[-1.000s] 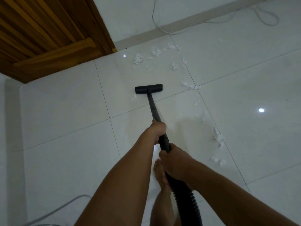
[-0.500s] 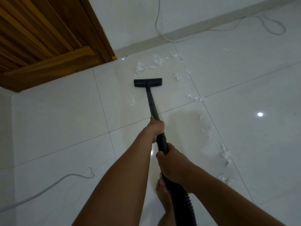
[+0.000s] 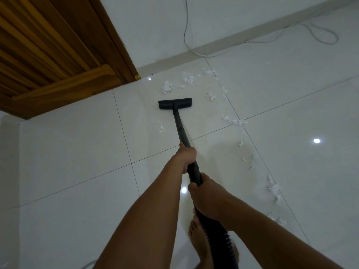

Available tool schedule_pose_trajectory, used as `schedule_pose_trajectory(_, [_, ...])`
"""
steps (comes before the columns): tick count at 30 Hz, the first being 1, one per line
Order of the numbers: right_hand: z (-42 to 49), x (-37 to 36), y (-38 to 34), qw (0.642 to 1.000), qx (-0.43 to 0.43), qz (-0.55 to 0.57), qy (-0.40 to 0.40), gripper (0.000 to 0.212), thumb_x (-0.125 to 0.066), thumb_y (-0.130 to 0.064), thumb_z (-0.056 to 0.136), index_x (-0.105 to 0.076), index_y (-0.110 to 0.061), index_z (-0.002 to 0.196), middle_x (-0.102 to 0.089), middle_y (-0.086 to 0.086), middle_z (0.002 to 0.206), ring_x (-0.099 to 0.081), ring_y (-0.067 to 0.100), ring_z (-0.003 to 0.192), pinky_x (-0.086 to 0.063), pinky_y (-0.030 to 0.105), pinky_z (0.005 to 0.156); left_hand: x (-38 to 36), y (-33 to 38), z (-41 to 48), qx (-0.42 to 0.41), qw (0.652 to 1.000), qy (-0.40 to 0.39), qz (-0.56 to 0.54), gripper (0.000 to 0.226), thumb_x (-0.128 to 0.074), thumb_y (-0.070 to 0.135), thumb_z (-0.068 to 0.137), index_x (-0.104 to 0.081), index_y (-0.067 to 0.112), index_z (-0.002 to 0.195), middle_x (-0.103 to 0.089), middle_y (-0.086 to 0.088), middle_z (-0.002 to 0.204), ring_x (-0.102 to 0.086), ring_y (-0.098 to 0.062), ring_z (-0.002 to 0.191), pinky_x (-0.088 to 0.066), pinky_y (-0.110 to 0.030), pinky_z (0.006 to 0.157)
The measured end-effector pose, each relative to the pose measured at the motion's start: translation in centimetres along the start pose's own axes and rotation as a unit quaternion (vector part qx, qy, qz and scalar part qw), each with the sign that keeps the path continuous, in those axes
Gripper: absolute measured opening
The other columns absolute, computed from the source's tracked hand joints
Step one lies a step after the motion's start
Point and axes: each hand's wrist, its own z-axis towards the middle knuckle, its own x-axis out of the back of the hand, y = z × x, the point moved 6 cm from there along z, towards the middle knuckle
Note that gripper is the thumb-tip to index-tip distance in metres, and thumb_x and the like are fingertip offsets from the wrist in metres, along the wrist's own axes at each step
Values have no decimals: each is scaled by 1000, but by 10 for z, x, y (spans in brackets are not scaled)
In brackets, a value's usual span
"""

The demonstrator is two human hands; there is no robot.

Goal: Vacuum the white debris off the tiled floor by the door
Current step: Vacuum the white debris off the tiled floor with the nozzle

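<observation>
White debris, small torn scraps like shredded paper, is lying in clumps on the glossy white tiled floor just ahead of the nozzle and trailing down a grout line to the right, near the brown slatted wooden door. The left hand is clenching the black vacuum wand partway up, while the right hand is gripping where the wand is meeting the black ribbed hose. The wide black floor nozzle is sitting flat on the tile, just short of the nearest clump. Doing this well probably means keeping the nozzle flat and gliding it slowly over each clump, since light scraps may scatter if pushed. A bare foot is standing beneath the hose. Ceiling lights are reflecting in the polished tile. A thin white cable is running down the white wall and looping along the floor beyond, well apart from the nozzle.
</observation>
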Motion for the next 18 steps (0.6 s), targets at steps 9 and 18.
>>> schedule_pose_trajectory(9, [-39,17,40,997,19,-71,-8,37,-39,-23,107,-41,-15,143,-55,7,79,-45,0,23,-32,9,28,-32,-32,-48,17,1000,0,-13,66,-35,16,103,-5,29,160,-54,-16,134,-59,-24,96,-52,-32,63])
schedule_pose_trajectory(18, [-20,13,50,998,-48,-6,-44,37,-49,-29,105,-40,-22,140,-59,14,85,-51,13,35,-44,19,36,-32,-27,-33,12,1000,16,-6,64,-36,18,105,-7,27,160,-53,-13,123,-54,-22,80,-48,-31,54])
